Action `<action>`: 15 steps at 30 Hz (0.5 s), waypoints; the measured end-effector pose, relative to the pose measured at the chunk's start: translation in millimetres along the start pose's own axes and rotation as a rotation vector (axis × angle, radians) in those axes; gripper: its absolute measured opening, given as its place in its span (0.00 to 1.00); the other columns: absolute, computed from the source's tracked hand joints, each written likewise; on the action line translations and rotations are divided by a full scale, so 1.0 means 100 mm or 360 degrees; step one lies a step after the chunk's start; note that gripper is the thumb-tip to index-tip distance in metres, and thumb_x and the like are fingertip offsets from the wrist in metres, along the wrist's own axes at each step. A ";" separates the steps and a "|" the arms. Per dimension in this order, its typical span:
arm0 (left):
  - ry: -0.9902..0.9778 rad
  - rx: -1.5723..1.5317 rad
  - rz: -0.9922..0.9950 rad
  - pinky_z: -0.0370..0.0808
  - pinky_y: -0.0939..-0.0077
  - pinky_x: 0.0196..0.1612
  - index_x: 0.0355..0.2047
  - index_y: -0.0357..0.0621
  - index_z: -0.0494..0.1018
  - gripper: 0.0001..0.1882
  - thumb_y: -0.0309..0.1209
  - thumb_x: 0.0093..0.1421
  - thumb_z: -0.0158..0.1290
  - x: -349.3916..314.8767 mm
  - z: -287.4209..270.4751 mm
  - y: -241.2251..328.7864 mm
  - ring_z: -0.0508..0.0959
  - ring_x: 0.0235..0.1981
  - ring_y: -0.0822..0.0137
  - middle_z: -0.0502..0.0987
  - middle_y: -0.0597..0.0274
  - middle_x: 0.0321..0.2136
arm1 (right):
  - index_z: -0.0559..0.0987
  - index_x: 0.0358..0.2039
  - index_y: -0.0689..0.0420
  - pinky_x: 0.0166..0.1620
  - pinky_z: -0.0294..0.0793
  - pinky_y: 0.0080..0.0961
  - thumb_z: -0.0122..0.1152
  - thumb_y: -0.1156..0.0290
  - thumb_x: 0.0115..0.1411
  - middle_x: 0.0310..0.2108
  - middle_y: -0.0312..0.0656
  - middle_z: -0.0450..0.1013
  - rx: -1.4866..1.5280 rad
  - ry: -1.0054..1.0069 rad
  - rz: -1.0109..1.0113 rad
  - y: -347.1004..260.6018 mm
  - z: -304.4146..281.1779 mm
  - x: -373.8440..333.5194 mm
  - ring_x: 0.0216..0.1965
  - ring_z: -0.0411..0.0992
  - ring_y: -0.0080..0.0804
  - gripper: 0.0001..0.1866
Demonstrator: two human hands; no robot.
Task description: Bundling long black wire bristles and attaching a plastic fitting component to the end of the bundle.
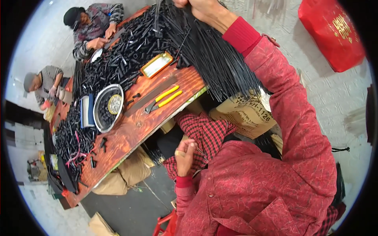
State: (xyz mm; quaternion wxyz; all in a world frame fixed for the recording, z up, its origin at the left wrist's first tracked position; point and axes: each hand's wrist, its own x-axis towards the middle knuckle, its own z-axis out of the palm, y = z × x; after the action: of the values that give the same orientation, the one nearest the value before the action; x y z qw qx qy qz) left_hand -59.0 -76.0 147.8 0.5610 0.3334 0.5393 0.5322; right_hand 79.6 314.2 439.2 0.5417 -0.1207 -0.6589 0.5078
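Note:
My right hand [204, 8] reaches to the top edge, over long thin black rods [220, 55] heaped across the table's right end. Its visible fingers are curled; the rest is cut off, so what they grip cannot be made out. Down by my lap, my left hand [185, 156] is closed beside the red-and-black checked cloth [202, 131], with a tan band round a finger or thumb. Anything inside it is too small to tell. Yellow-handled pliers [163, 99] lie on the reddish wooden table [118, 147], next to a flat dark bar [151, 95].
Short black tubular parts [126, 51] are piled along the table. An orange-rimmed tray [156, 65], an oval metal bowl [103, 125] and a blue box [87, 111] stand there. Two people work across the far left side. A printed sack [244, 116] and a red bag [332, 33] are on the right.

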 end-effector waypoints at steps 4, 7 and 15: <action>0.0163 -0.0030 0.0038 0.74 0.81 0.42 0.45 0.37 0.75 0.07 0.27 0.70 0.53 0.04 -0.09 0.22 0.77 0.35 0.77 0.80 0.64 0.34 | 0.70 0.36 0.51 0.26 0.62 0.16 0.46 0.54 0.76 0.24 0.27 0.62 0.0583 -0.0089 -0.0023 -0.08 0.70 0.01 0.21 0.58 0.16 0.15; 0.0206 -0.0090 0.0040 0.74 0.82 0.43 0.45 0.37 0.75 0.07 0.27 0.70 0.53 0.06 -0.12 0.21 0.77 0.35 0.77 0.80 0.64 0.35 | 0.74 0.38 0.57 0.24 0.65 0.16 0.46 0.56 0.76 0.21 0.29 0.65 0.0612 -0.0080 -0.0052 0.14 1.17 -0.24 0.19 0.63 0.16 0.18; 0.0177 -0.0089 0.0021 0.72 0.84 0.41 0.44 0.38 0.75 0.06 0.25 0.68 0.54 -0.10 -0.06 -0.10 0.76 0.35 0.79 0.80 0.67 0.35 | 0.73 0.39 0.57 0.31 0.72 0.19 0.43 0.60 0.77 0.26 0.32 0.69 0.0173 -0.0233 0.0210 0.88 1.69 -1.31 0.26 0.68 0.18 0.15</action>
State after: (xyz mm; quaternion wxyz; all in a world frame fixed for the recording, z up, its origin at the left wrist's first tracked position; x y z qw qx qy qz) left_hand -61.3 -88.6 139.1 0.5357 0.2911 0.5524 0.5685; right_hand -46.1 170.0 308.9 0.4633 -0.0969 -0.6587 0.5848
